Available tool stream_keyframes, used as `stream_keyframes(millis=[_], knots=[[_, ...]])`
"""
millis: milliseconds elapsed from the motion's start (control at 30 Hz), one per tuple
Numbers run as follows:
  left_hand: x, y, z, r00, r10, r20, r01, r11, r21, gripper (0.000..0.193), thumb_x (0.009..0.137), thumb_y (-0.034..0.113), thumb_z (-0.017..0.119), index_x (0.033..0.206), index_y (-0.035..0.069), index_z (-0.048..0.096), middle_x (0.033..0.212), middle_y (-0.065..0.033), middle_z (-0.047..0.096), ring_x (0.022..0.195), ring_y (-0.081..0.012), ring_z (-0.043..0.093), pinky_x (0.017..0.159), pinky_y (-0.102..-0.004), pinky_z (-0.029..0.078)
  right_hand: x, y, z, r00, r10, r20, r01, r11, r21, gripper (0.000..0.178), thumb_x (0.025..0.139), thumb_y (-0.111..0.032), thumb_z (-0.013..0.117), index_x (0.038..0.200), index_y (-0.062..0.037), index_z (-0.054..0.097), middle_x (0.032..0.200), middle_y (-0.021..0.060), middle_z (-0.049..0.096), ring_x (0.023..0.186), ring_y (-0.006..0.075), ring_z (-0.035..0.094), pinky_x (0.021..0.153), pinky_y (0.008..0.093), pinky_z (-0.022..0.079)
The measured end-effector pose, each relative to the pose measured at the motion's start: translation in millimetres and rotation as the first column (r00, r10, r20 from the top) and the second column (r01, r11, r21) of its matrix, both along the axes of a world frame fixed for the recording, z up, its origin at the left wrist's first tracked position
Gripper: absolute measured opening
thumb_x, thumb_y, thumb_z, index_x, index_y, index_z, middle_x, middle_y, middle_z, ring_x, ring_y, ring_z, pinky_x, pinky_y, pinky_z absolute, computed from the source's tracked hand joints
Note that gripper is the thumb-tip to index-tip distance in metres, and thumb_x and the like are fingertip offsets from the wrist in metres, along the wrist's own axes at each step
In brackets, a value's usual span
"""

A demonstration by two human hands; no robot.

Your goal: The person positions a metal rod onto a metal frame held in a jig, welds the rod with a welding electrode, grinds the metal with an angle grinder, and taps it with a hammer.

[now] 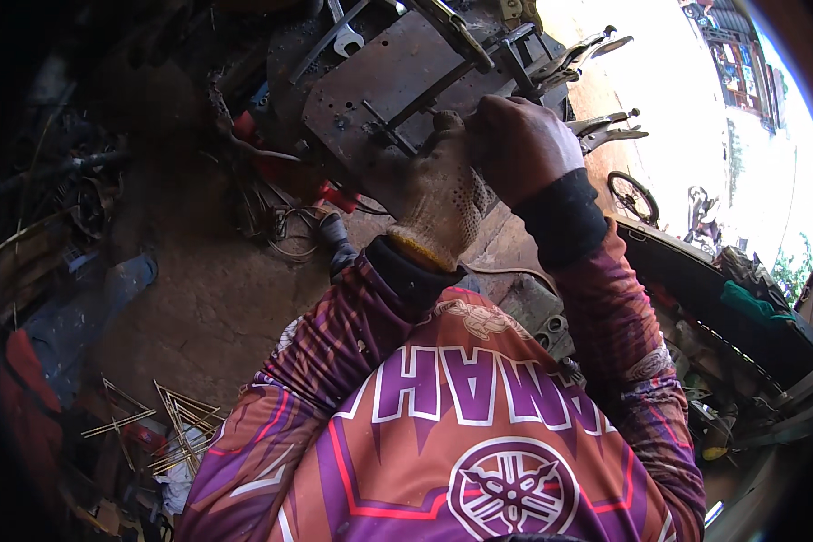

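My left hand (435,194), in a dotted white knit glove, rests curled against the near edge of a rusty steel plate (379,77). Its fingertips lie by a small dark bracket (384,131) on that plate; whether they grip it is hidden. My bare right hand (518,144) is balled in a fist pressed against the glove's fingers, and what is inside the fist does not show. Dark metal bars (456,77) lie across the plate just beyond both hands. Both arms wear purple and orange sleeves.
Locking pliers (596,45) are clamped at the plate's far right, with another pair (610,131) below them. A wrench (343,38) lies at the top. Red cable (262,154) hangs left of the plate. Thin rod triangles (182,420) lie on the dirt floor. A wheel (632,196) stands outside.
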State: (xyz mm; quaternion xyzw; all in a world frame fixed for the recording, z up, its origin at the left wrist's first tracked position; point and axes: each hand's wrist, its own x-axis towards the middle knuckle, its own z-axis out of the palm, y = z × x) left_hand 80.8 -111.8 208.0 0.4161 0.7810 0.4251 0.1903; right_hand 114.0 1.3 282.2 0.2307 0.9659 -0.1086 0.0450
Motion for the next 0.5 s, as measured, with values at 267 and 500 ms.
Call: stream_keyframes(millis=[267,500], knots=[[6.4,5.6,-4.1,0.967,0.111,0.23,-0.152,0.975,0.165,0.042,0.077,0.012,0.071,0.11,0.0,0.047,0.095,-0.0181,0.06,0.09,-0.0378,0.063,0.073,-0.0419,0.052,-5.9,-0.1,-3.3,0.999,0.035,0.04,-0.035,0.999,0.0,0.013,0.08,-0.018,0.061,0.078,-0.0059,0.057,0.078,0.0161,0.06,0.076,0.0387,0.061,0.066,0.046,0.049],[1.9,2.7,2.1,0.943,0.084,0.322,-0.143,0.976,0.164,0.039,0.08,0.014,0.07,0.112,0.0,0.052,0.092,-0.0165,0.063,0.084,-0.0312,0.065,0.071,-0.0374,0.053,-10.5,3.7,-1.0,0.998,0.044,0.044,-0.04,0.995,-0.088,0.007,0.077,-0.015,0.06,0.076,-0.0076,0.062,0.077,0.0158,0.063,0.077,0.0377,0.063,0.065,0.0452,0.051]])
